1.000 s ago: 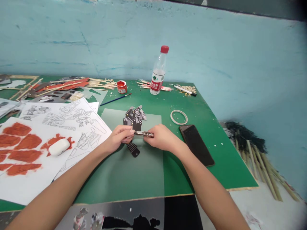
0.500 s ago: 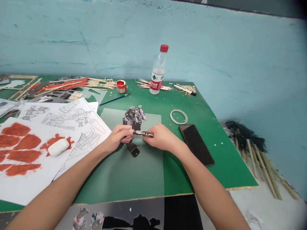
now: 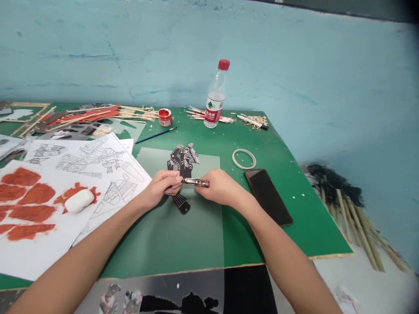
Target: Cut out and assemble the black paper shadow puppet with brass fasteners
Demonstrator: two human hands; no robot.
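Note:
A black cut-out figure with white line patterns (image 3: 185, 159), like a shadow puppet, is over a translucent sheet (image 3: 193, 231). My left hand (image 3: 165, 183) pinches the figure near its middle. Below that hand a striped strip with a rounded dark end (image 3: 182, 204) sticks out. My right hand (image 3: 220, 186) is closed around a shiny metal plier-like tool (image 3: 195, 182). The tool's tip reaches the figure beside my left fingertips; whether its jaws grip the figure is too small to tell.
A phone (image 3: 269, 197) and a tape ring (image 3: 244, 159) lie to the right. Farther back stand a water bottle (image 3: 214, 104) and red paint jar (image 3: 165, 117), near a paintbrush (image 3: 157, 134). Drawings (image 3: 131, 209) and a white case (image 3: 79, 201) lie left.

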